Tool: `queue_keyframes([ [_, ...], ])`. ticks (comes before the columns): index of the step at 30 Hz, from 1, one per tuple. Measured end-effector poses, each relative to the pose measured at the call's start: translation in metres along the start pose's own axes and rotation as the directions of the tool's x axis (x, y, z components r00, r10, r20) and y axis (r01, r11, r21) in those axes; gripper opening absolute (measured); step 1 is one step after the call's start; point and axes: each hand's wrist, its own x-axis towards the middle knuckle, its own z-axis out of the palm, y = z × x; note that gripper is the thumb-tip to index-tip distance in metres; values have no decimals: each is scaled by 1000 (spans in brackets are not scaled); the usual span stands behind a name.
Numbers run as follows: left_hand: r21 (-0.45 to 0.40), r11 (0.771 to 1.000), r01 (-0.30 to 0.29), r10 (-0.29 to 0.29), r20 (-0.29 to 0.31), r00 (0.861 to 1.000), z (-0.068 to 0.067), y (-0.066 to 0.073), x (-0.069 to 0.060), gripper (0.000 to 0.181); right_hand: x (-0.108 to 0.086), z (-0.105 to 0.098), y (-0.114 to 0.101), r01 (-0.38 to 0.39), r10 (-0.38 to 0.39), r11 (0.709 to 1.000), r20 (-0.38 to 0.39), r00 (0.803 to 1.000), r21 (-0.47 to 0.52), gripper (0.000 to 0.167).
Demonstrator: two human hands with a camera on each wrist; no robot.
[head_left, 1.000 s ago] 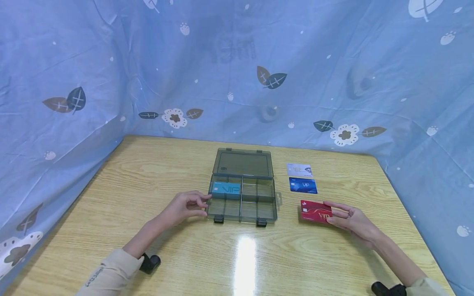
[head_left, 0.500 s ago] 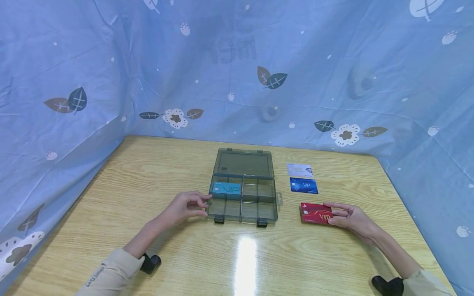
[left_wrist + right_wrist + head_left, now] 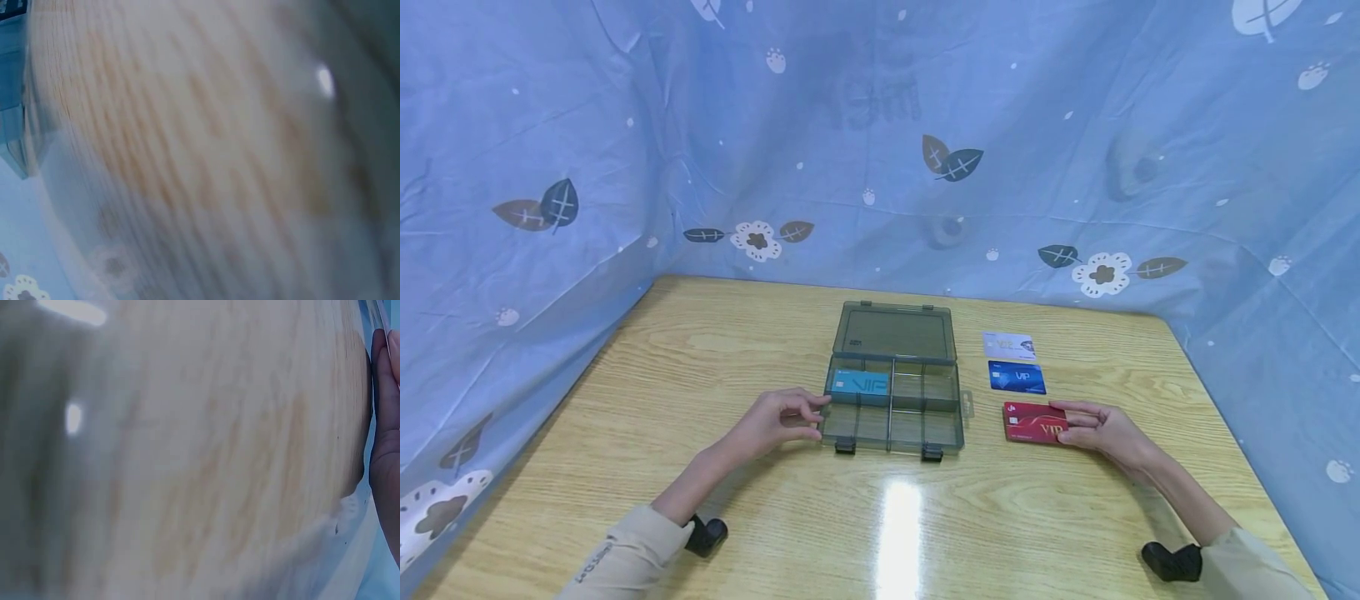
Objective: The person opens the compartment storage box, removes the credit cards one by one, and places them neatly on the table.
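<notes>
In the head view, my right hand (image 3: 1101,432) pinches the right end of a red VIP card (image 3: 1033,422) between thumb and fingers. The card lies nearly flat, just in front of a blue VIP card (image 3: 1017,377). My left hand (image 3: 781,421) holds the left edge of a smoky clear divided box (image 3: 925,429) with curled fingertips. The box's lid (image 3: 895,329) is folded back. A turquoise VIP card (image 3: 861,382) lies in its back-left part. In the right wrist view, only part of the right hand (image 3: 387,434) shows at the edge.
A silver VIP card (image 3: 1009,345) lies behind the blue one. Two dark latches stick out from the box front, and a hanging tab (image 3: 967,404) from its right side. Blue patterned cloth (image 3: 880,150) stands behind and beside the wooden table (image 3: 760,525).
My right hand has tilted the red card flatter, then moved it slightly back and left, closer to the blue card. The left hand stays at the box.
</notes>
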Motion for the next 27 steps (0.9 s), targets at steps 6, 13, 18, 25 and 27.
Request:
queue_keyframes([
  [6,-1,1000,-6,6,-3,1000,0,0,0,13,6,2,-2,25,-26,999,0,1000,-38,54],
  [13,4,1000,-2,2,-5,1000,0,-1,0,13,9,7,-8,96,-99,982,-8,995,-160,59],
  [18,-3,1000,4,-4,-9,1000,0,0,-1,13,9,12,-12,135,-147,966,-37,988,-222,58],
  [25,1,1000,-10,10,-13,1000,1,-1,0,13,8,16,-14,203,-250,901,-78,965,-383,52],
  [27,-1,1000,-12,12,-12,1000,1,-1,0,13,8,17,-14,211,-264,892,-83,961,-400,51],
])
